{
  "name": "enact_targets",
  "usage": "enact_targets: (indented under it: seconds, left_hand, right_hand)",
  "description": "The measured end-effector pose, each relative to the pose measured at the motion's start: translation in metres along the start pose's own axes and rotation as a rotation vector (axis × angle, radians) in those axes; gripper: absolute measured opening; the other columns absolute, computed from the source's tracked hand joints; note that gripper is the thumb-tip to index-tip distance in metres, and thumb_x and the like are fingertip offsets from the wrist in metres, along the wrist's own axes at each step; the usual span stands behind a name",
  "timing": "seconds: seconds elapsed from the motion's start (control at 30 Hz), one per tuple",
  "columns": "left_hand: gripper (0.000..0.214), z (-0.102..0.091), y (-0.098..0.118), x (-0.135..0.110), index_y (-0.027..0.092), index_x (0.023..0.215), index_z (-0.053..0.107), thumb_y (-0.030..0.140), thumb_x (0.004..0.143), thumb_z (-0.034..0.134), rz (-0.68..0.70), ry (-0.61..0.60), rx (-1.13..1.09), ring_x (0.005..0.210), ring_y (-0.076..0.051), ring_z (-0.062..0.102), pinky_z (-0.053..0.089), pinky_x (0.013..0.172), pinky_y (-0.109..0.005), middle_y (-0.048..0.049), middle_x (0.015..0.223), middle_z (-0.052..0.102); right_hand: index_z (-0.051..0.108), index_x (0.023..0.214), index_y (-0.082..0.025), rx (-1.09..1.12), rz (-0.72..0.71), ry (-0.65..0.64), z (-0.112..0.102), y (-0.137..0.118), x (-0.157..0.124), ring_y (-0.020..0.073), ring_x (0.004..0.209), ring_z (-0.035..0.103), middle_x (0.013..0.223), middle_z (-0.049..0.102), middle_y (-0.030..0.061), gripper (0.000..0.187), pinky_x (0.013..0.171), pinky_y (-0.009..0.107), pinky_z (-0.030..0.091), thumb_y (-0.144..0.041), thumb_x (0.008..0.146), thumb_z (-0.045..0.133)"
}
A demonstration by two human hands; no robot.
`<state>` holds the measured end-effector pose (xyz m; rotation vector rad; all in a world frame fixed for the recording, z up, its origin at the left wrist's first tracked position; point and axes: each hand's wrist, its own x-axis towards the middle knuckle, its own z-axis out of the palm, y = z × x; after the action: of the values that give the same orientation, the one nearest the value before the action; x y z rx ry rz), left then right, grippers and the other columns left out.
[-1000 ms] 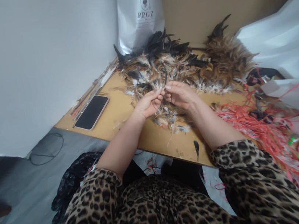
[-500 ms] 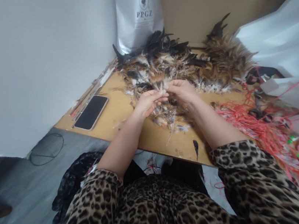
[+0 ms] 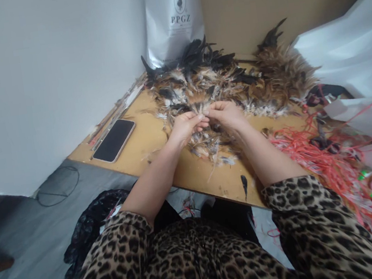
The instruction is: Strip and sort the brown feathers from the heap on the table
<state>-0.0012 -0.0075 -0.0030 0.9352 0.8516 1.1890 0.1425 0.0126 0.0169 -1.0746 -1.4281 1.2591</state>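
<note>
In the head view, my left hand and my right hand meet over the middle of the table, fingertips close together. Both pinch the base of a small bunch of brown and dark feathers, which fans out away from me. Behind and around them spreads a heap of loose feathers, black, brown and white. More feather bits lie under and in front of my hands. The exact grip of my fingertips on the quills is too small to make out.
A phone lies at the table's left. Red strings are heaped at the right, near white bags. A brown feather bundle stands at the back right. A silver bag stands behind. One dark feather lies at the front edge.
My fingertips have shifted slightly on the feather bunch, and its fan stands out more clearly. My right hand is a little lower. The rest looks the same.
</note>
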Motion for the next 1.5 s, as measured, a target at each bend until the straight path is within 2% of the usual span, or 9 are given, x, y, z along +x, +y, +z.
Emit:
enact_targets:
  seconds: [0.43,0.73,1.07,1.23,1.33,1.43,1.5]
  left_hand:
    - [0.011,-0.002,-0.001,0.0,0.01,0.074,0.059,0.02,0.073,0.063,-0.027,-0.042,-0.079,0.055,-0.004,0.059,0.04,0.049,-0.013,-0.0047,0.073,0.068]
    - [0.011,-0.002,0.002,0.0,0.009,0.075,0.061,0.019,0.073,0.064,-0.039,-0.085,-0.095,0.054,-0.003,0.059,0.04,0.048,-0.012,-0.0047,0.072,0.067]
    - [0.013,0.0,0.003,-0.002,0.009,0.072,0.062,0.02,0.07,0.067,-0.035,-0.044,0.012,0.053,-0.003,0.058,0.043,0.052,-0.013,-0.0048,0.069,0.067]
    - [0.014,-0.001,0.005,-0.002,0.009,0.074,0.063,0.021,0.07,0.067,-0.038,-0.041,0.013,0.054,-0.005,0.059,0.042,0.05,-0.013,-0.0052,0.07,0.068]
    - [0.014,-0.003,0.008,-0.001,0.009,0.076,0.063,0.022,0.07,0.067,-0.051,0.016,-0.02,0.058,-0.005,0.061,0.042,0.049,-0.012,-0.0063,0.075,0.069]
    - [0.014,-0.005,0.009,0.001,0.009,0.077,0.062,0.021,0.07,0.067,-0.054,0.066,-0.076,0.059,-0.005,0.062,0.042,0.049,-0.012,-0.0067,0.078,0.069]
    - [0.014,-0.006,0.009,0.003,0.009,0.077,0.061,0.021,0.071,0.066,-0.057,0.083,-0.096,0.058,-0.005,0.061,0.042,0.049,-0.012,-0.0064,0.078,0.069]
  right_hand:
    - [0.06,0.064,-0.016,0.11,-0.014,-0.065,-0.001,0.004,0.001,0.0092,0.05,0.05,0.056,0.057,-0.0013,0.029,0.052,0.024,0.042,-0.039,0.054,0.076]
    - [0.059,0.062,-0.016,0.155,0.027,-0.075,0.0,0.005,0.001,0.0092,0.05,0.05,0.055,0.058,-0.001,0.029,0.052,0.024,0.041,-0.039,0.055,0.076]
    - [0.059,0.065,-0.018,0.038,-0.07,0.005,0.003,0.0,-0.003,0.0089,0.052,0.049,0.058,0.057,-0.0022,0.028,0.052,0.023,0.04,-0.039,0.056,0.075]
    - [0.062,0.067,-0.018,0.093,-0.021,-0.032,0.002,0.001,-0.001,0.0084,0.05,0.048,0.056,0.057,-0.0023,0.028,0.05,0.023,0.039,-0.041,0.057,0.074]
    - [0.064,0.071,-0.017,0.001,0.015,-0.05,-0.006,-0.003,0.0,0.0083,0.048,0.046,0.055,0.057,-0.0011,0.031,0.048,0.023,0.037,-0.042,0.057,0.073]
    - [0.065,0.067,-0.014,-0.256,-0.005,-0.02,-0.017,-0.004,0.001,0.0079,0.047,0.044,0.053,0.057,-0.0006,0.026,0.048,0.023,0.035,-0.038,0.057,0.072]
    - [0.066,0.063,-0.013,-0.438,-0.021,-0.05,-0.023,0.0,0.003,0.0077,0.047,0.043,0.052,0.057,-0.001,0.021,0.048,0.022,0.034,-0.033,0.058,0.069]
